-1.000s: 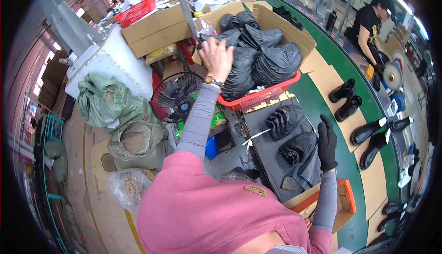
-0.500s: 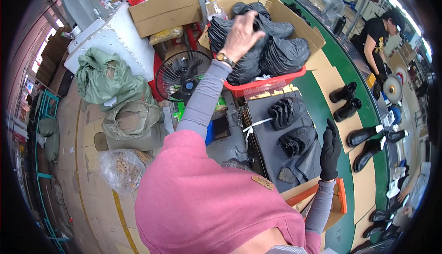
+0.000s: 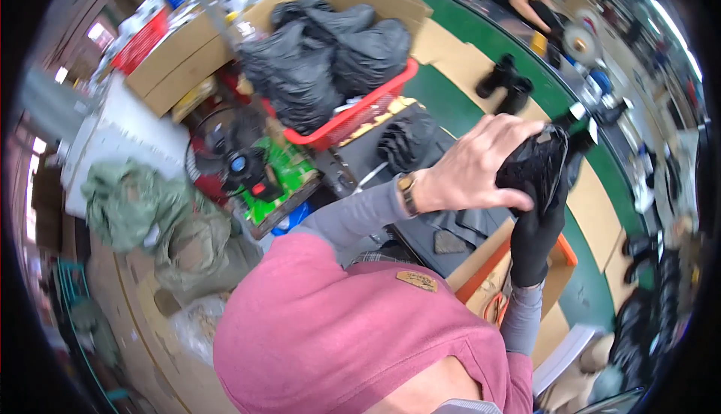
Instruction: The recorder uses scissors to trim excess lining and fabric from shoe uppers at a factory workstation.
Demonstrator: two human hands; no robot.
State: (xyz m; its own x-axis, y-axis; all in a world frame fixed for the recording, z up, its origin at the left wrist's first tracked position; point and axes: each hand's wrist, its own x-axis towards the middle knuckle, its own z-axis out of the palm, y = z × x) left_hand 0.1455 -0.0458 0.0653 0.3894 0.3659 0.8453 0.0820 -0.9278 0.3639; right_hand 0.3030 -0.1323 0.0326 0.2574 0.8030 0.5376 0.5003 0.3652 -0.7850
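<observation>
Both of my hands are at a bundle in shiny black plastic (image 3: 535, 160), raised over the right side of the workbench. My right hand (image 3: 537, 237), in a black glove, grips it from below. Bare and wearing a wristwatch, my left hand (image 3: 477, 165) curves round its left side, fingers along the top and thumb lower down. What the plastic covers is hidden. A second crumpled black plastic bundle (image 3: 409, 140) lies on the dark bench top, left of my hands. Nearer me on the bench is a small grey block (image 3: 449, 242).
A red basket (image 3: 353, 117) with black plastic bags stands at the back. Left of the bench is a fan (image 3: 239, 165). An orange-rimmed box (image 3: 484, 283) sits below my right hand. Black boots (image 3: 505, 84) line the green conveyor (image 3: 443, 102); a co-worker (image 3: 526, 1) is beyond it.
One bundle has left the bench top and is now in my right hand. My left hand has come from above the basket's bags to this bundle. The view has swung right.
</observation>
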